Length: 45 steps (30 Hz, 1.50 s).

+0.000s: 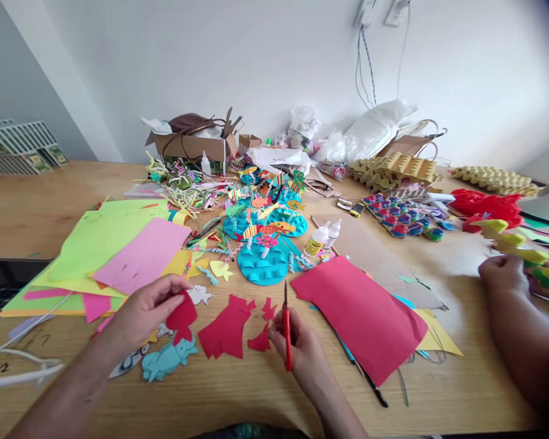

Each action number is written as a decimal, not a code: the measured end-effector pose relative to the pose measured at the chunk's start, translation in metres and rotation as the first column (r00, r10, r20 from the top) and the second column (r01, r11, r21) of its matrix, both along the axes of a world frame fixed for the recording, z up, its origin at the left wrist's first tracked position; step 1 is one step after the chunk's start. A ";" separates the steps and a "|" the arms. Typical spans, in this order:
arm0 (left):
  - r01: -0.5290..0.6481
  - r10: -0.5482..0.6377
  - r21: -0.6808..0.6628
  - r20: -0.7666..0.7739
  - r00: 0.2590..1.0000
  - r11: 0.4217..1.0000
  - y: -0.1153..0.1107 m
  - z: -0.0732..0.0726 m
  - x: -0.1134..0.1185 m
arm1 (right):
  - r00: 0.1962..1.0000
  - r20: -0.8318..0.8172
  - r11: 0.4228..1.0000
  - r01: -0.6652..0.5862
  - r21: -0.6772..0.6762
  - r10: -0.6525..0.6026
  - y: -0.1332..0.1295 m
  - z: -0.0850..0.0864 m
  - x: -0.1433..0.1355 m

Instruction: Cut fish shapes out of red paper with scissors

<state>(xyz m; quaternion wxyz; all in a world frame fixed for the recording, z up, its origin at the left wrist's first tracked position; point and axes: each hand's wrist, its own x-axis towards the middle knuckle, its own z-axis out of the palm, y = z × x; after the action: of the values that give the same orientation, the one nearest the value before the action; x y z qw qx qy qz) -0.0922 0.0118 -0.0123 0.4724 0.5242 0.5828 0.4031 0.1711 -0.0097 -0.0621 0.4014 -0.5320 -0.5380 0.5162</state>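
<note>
My left hand (144,312) pinches a small red paper cut-out (182,317) just above the wooden table (256,390). My right hand (299,350) grips red-handled scissors (286,326), blades closed and pointing away from me. Between the two hands lie red paper scraps (229,332). A large red paper sheet (361,314) rests just right of the scissors. A teal paper animal shape (167,360) lies below my left hand, next to a white cut-out (199,295).
Stacked green, yellow and pink sheets (114,250) lie at left. Teal discs with paper fish (263,244), glue bottles (318,239), egg cartons (393,167) and a cardboard box (192,145) crowd the middle and back. Another person's hand (503,274) works at right.
</note>
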 end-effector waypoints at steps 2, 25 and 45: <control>-0.021 0.020 -0.025 -0.050 0.999 0.999 -0.002 0.002 -0.020 | 0.997 0.067 0.998 0.043 0.035 -0.046 -0.004 -0.006 0.010; 0.442 -0.351 -0.050 -0.689 0.634 0.896 -0.022 -0.043 0.028 | 0.964 0.255 0.994 0.051 0.099 -0.075 -0.022 -0.031 0.018; 0.584 -0.489 -0.137 -0.712 0.504 0.800 0.028 -0.052 0.065 | 0.962 0.258 0.984 0.047 0.171 -0.091 -0.022 -0.034 0.016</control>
<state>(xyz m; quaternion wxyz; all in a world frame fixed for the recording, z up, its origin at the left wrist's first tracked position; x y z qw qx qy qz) -0.0275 0.0396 -0.0645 0.2746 0.8200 0.5011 0.0332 0.1866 -0.0320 -0.0957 0.3859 -0.5799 -0.6085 0.3801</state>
